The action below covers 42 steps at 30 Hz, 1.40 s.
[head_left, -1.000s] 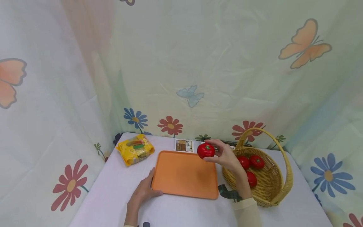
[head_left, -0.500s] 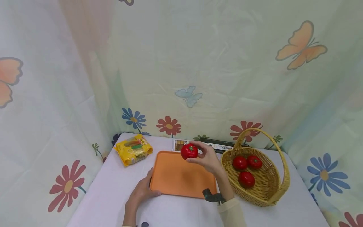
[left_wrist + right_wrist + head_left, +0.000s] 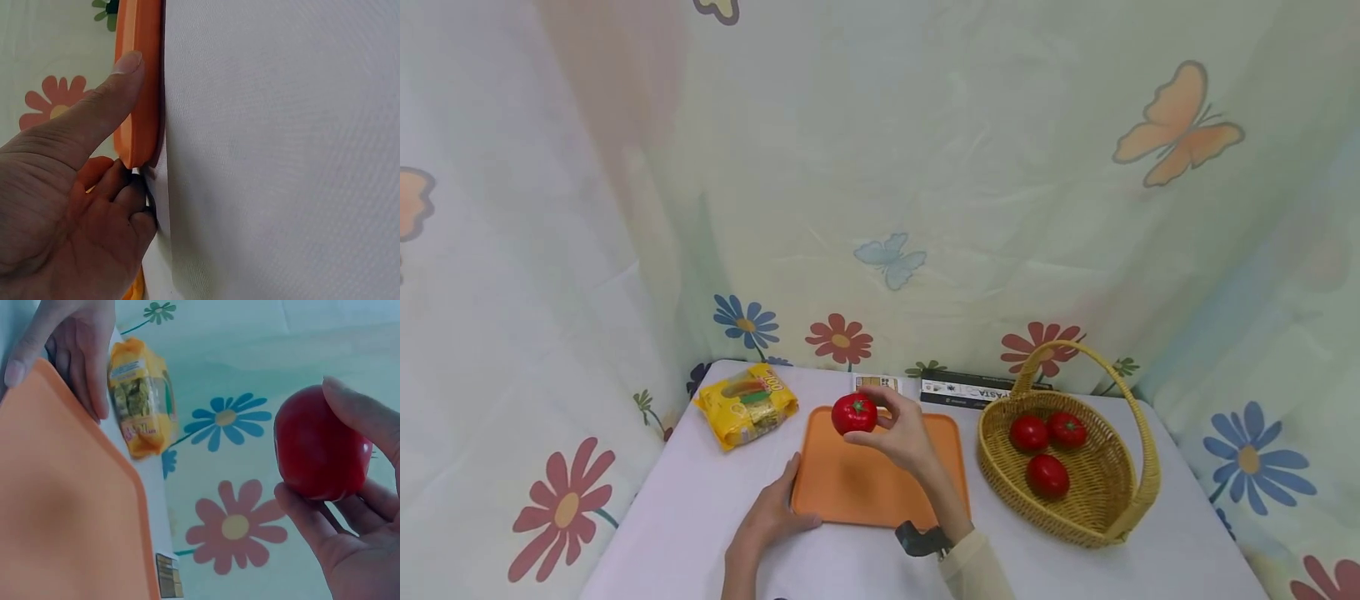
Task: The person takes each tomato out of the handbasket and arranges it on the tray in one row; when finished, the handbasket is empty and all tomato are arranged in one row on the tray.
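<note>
In the head view my right hand (image 3: 901, 432) holds a red tomato (image 3: 853, 415) between thumb and fingers, over the back part of an orange tray (image 3: 880, 492). The right wrist view shows the tomato (image 3: 320, 447) from closer, thumb on one side and fingers on the other. My left hand (image 3: 769, 515) grips the tray's front left corner. From the left wrist, the thumb lies on the tray's edge (image 3: 147, 106) and the fingers bend round the corner. Three more red tomatoes, one of them here (image 3: 1047, 477), lie in a wicker basket (image 3: 1101, 500) to the right.
A yellow food packet (image 3: 748, 406) lies at the back left of the white-covered table (image 3: 850, 571). Behind the tray are a small brown-and-white printed item (image 3: 880, 382) and a black pasta box (image 3: 955, 389). The basket's tall handle (image 3: 1138, 412) arches upward. A patterned curtain (image 3: 820, 150) surrounds the table.
My right hand has carried the tomato leftward from beside the basket to above the tray's back left part. The left hand has stayed at the tray's corner.
</note>
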Each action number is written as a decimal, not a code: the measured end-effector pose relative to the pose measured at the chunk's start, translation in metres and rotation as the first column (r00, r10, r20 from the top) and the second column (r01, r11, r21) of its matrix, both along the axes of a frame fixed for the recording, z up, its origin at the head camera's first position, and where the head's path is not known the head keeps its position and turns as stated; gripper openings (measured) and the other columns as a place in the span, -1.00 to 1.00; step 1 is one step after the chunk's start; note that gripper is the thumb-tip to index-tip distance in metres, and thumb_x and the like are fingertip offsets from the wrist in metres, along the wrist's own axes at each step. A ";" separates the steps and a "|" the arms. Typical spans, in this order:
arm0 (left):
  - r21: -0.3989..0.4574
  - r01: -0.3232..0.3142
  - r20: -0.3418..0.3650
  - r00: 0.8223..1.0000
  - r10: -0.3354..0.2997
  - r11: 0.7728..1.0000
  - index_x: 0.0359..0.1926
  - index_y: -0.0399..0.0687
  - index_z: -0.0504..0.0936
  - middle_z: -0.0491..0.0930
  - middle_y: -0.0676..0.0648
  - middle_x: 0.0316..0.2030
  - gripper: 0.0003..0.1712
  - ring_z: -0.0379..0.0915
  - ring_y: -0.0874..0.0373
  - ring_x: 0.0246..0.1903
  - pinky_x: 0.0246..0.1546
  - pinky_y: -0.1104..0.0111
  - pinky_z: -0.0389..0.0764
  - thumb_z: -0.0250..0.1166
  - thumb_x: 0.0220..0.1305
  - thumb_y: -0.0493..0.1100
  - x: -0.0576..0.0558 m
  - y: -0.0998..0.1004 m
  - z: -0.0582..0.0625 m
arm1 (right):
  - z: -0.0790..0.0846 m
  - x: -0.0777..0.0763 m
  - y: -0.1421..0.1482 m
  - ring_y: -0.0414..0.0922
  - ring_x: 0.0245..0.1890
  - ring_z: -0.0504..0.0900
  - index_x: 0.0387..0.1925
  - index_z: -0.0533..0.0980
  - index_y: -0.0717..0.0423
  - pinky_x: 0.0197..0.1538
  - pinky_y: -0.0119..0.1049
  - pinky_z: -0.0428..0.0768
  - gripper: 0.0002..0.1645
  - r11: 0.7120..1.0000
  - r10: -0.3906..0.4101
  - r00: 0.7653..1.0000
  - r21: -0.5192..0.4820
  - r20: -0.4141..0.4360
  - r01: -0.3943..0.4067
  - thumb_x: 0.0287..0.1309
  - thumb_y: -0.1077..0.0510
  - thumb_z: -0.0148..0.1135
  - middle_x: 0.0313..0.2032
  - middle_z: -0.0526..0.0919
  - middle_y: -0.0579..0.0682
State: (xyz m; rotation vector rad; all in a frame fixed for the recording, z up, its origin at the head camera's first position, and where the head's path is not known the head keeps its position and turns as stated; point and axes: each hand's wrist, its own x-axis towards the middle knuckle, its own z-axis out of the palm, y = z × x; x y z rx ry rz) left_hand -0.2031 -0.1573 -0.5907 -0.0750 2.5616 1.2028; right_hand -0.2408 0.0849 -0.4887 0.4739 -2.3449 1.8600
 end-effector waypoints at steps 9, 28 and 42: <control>0.017 0.008 -0.024 1.000 -0.008 1.000 0.73 0.02 0.12 0.24 -0.26 0.63 0.39 0.16 -0.39 0.58 0.48 -0.41 0.32 0.76 0.00 0.04 -0.001 -0.001 0.001 | -0.017 -0.001 -0.025 0.12 0.31 0.58 0.36 0.57 0.15 0.21 -0.03 0.80 -0.19 0.995 -0.050 0.999 0.081 -0.020 0.052 0.07 0.21 0.71 0.27 0.66 0.09; -0.004 -0.023 0.010 1.000 0.023 1.000 0.73 -0.02 0.12 0.26 -0.30 0.62 0.38 0.18 -0.42 0.55 0.45 -0.42 0.35 0.75 0.02 0.02 -0.002 -0.001 -0.006 | -0.070 -0.006 -0.052 0.17 0.33 0.56 0.36 0.55 0.19 0.20 0.09 0.80 -0.21 0.989 -0.104 0.993 0.109 0.062 0.097 0.11 0.21 0.68 0.26 0.66 0.13; -0.002 -0.020 -0.003 1.000 0.020 1.000 0.72 0.02 0.16 0.28 -0.30 0.60 0.33 0.19 -0.44 0.54 0.42 -0.43 0.38 0.74 0.05 0.03 -0.003 -0.002 -0.005 | -0.097 0.000 -0.074 0.23 0.32 0.57 0.33 0.55 0.19 0.26 0.14 0.76 -0.22 0.977 -0.188 0.975 0.127 0.115 0.173 0.08 0.28 0.69 0.27 0.65 0.17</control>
